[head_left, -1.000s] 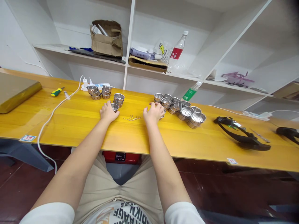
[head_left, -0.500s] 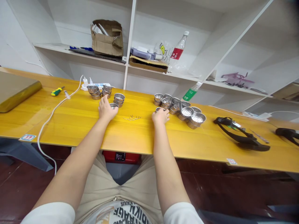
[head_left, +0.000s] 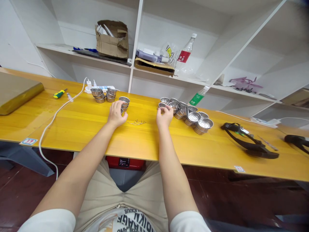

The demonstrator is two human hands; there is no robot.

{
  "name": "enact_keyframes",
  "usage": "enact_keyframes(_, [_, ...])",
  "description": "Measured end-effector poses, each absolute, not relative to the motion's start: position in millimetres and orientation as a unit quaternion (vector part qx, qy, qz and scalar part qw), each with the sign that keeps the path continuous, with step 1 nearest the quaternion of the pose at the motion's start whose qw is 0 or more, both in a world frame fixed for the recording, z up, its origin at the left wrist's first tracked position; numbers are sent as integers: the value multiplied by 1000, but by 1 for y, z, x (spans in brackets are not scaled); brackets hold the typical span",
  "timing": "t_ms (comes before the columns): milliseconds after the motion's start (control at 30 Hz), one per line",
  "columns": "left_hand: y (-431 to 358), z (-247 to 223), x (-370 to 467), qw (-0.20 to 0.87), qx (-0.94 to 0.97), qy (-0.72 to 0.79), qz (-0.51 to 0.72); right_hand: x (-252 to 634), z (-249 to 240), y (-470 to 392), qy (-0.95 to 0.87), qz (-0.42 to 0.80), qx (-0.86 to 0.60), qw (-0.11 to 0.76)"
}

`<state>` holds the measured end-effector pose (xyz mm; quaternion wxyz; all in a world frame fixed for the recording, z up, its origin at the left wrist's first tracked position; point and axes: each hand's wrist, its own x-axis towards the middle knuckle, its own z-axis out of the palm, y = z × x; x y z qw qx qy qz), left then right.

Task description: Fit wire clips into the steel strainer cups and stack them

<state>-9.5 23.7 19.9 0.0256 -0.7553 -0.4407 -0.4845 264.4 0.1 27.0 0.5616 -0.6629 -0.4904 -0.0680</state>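
Note:
Stacks of perforated metal cups stand in two groups on the yellow table. My left hand [head_left: 117, 114] is at the left group, its fingers curved around a metal cup mostly hidden behind them, close to a stack [head_left: 124, 102]. My right hand [head_left: 164, 116] grips a metal cup [head_left: 162, 105] by its near side, at the left end of the right group. Further right in that group stands a larger-looking stack [head_left: 203, 125]. Several thin curved wires [head_left: 137, 122] lie on the table between my hands.
A yellow-green screwdriver [head_left: 60, 93] and a white cable [head_left: 56, 114] lie at the left, near a power strip [head_left: 101, 89]. A green-labelled bottle [head_left: 198, 96] stands behind the right group. A black strapped headset [head_left: 248, 140] lies at the right.
My left hand has moved right, towards the nearby stack. My right hand has tilted up slightly, and the cup in it shows higher, beside the right group.

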Motion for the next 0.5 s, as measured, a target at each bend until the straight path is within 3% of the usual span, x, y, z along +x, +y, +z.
enact_keyframes(100, [21,19,-7,21,-784,-402,-473,237,23,3,-600,18,-537,593])
enact_keyframes(267, [20,11,1,-43,-834,-334,-437,192,10,-5,-694,146,-433,557])
enact_keyframes(500, [24,8,7,-48,-824,-330,-458,187,12,-14,-754,101,-443,474])
